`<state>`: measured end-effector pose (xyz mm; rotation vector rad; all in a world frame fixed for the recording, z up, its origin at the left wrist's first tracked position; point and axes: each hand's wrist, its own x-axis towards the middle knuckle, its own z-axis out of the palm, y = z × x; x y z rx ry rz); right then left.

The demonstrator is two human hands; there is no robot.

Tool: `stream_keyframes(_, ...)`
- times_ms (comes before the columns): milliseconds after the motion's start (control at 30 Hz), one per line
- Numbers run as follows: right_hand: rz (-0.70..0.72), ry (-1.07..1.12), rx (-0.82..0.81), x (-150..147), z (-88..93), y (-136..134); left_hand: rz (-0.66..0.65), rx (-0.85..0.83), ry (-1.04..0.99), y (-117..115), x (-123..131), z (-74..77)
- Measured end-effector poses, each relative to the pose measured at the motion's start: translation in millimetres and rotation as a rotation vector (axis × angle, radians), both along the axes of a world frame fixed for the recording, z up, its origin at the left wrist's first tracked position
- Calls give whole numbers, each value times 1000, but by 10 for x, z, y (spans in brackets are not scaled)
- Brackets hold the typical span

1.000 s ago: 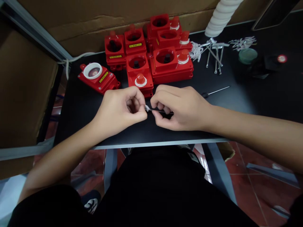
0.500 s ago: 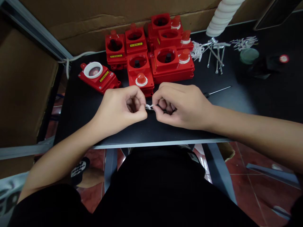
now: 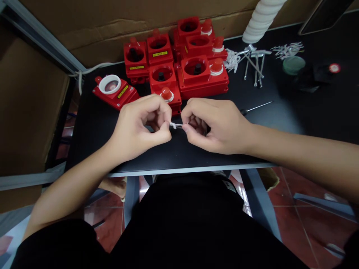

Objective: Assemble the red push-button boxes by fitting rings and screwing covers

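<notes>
Between my two hands runs a short piece of thin white cord (image 3: 175, 125), bunched or knotted near its left end. My left hand (image 3: 144, 121) pinches that end between thumb and forefinger. The other end is pinched by my right hand (image 3: 211, 125), its remaining fingers curled in. Both hands are just above the black table (image 3: 168, 157), a small gap apart. Right behind them stands a red box with a red lamp and a round opening (image 3: 166, 93). Whatever lies inside the curled fingers is hidden.
Several more red boxes (image 3: 203, 82) stand behind, and one with a white ring (image 3: 112, 89) lies at left. Rightward are a screwdriver (image 3: 256, 107), white cords (image 3: 232, 59), metal rods (image 3: 255, 65), small white pieces (image 3: 288, 49), a greenish round dish (image 3: 293, 65) and a white corrugated hose (image 3: 262, 20).
My left hand has shifted slightly left, and the gap between my hands has widened, showing more cord. Below the table at left, another person's leg has moved.
</notes>
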<state>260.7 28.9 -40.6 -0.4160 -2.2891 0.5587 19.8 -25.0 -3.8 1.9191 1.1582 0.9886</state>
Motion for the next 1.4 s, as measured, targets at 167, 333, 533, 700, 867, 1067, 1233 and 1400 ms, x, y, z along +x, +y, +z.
stream_keyframes(167,102,41,-90,23,25,37,-42,-93,-74,-3,7,-13)
stream_keyframes(333,96,80,-146,24,-5,57,-31,-148,-66,-19,27,12)
stream_keyframes(533,95,60,-132,10,16,47,-18,-3,38,-14,27,36)
stream_keyframes(700,121,100,-92,-30,6,46,-23,2,98,-28,40,18)
stream_keyframes(867,135,138,-173,-52,-15,65,-38,-92,120,-33,40,5)
stream_keyframes(1067,108,154,-490,-27,48,81,-34,-112,93,-27,47,14)
stream_keyframes(1233,77,155,-444,-19,61,67,-2,-55,168,-18,36,17)
stream_keyframes(1400,10,118,-299,1,47,56,1,-9,199,-19,20,21)
